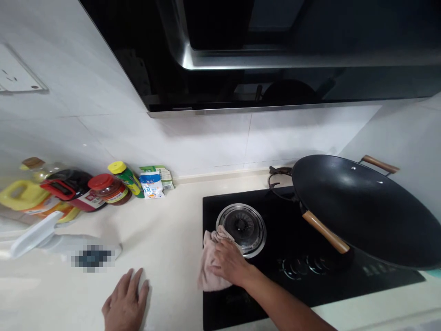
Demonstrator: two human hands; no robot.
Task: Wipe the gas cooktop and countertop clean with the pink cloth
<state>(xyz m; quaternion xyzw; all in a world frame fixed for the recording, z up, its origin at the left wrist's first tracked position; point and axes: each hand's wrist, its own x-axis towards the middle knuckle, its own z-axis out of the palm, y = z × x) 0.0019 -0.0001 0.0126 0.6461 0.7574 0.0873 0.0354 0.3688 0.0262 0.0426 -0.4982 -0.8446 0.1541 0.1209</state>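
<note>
Under my right hand [230,263] is a bunched pink cloth [211,271], gripped and pressed against the black glass stove top [275,285]. The cloth lies at the near-left edge of the round metal burner [253,250] and hangs over the stove's left edge. My left hand [126,301] rests flat on the pale countertop [168,285], fingers spread, holding nothing. Just beyond it a white spray bottle [62,242] lies on the counter, part of its front blurred out.
A large black wok [358,211] with wooden handles covers the stove's right side. Along the back wall stand a yellow-capped green bottle [127,178], a red-lidded jar [110,189], seasoning packets [151,185], a dark jug [74,186] and a yellow oil jug [29,197]. A range hood [275,87] overhangs.
</note>
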